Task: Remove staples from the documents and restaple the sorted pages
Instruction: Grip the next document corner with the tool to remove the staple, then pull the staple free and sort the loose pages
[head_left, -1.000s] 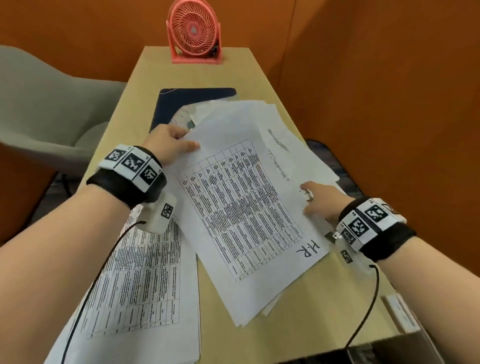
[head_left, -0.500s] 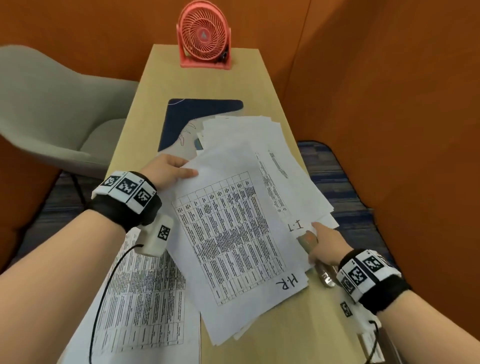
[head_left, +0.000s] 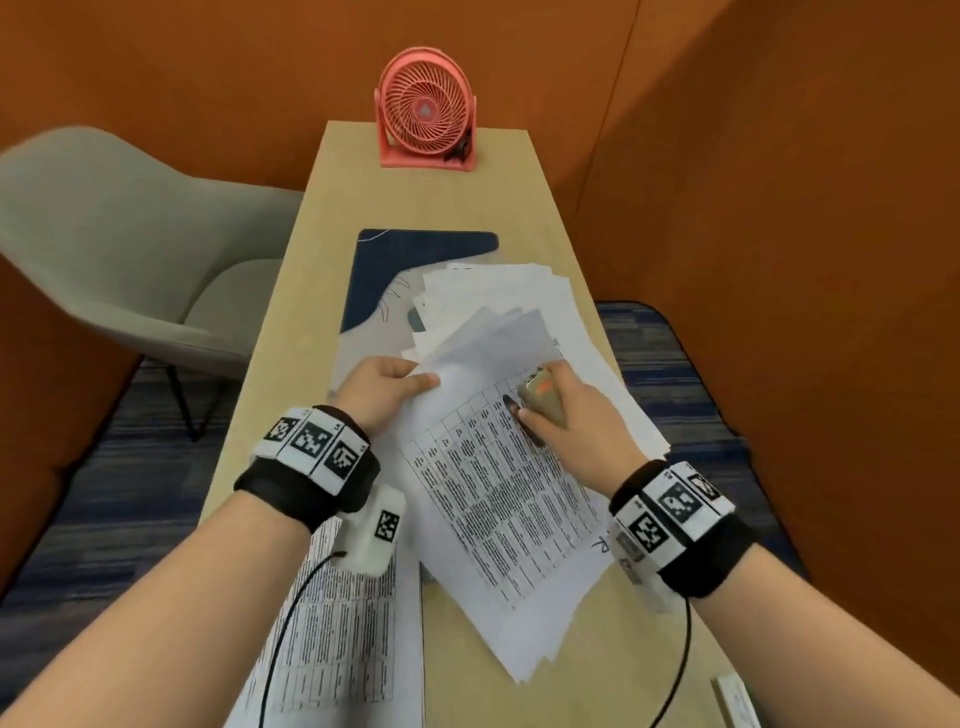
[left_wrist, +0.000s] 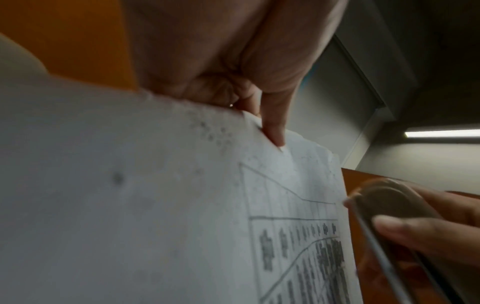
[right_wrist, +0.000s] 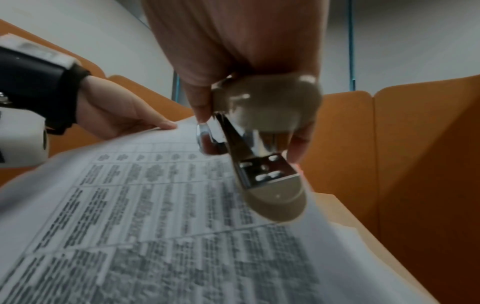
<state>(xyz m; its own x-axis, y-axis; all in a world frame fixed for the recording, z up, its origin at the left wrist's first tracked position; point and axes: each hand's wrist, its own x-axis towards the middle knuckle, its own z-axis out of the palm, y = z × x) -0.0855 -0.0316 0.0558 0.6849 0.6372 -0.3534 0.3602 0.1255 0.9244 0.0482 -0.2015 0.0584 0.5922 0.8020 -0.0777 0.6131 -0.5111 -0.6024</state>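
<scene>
Head view — right hand (head_left: 571, 410) holds stapler (head_left: 540, 397) over papers (head_left: 498, 499).

Head view is evenly and softly lit, with wide-angle bending at the edges; both wrist views are dimmer and motion-blurred; a ceiling light strip (left_wrist: 441, 134) glows at the right; glare spots the stapler (right_wrist: 265, 144); the printed sheets (right_wrist: 182, 236) smear nearby.

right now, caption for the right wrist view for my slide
Right hand brings a stapler over the printed pages.
</scene>
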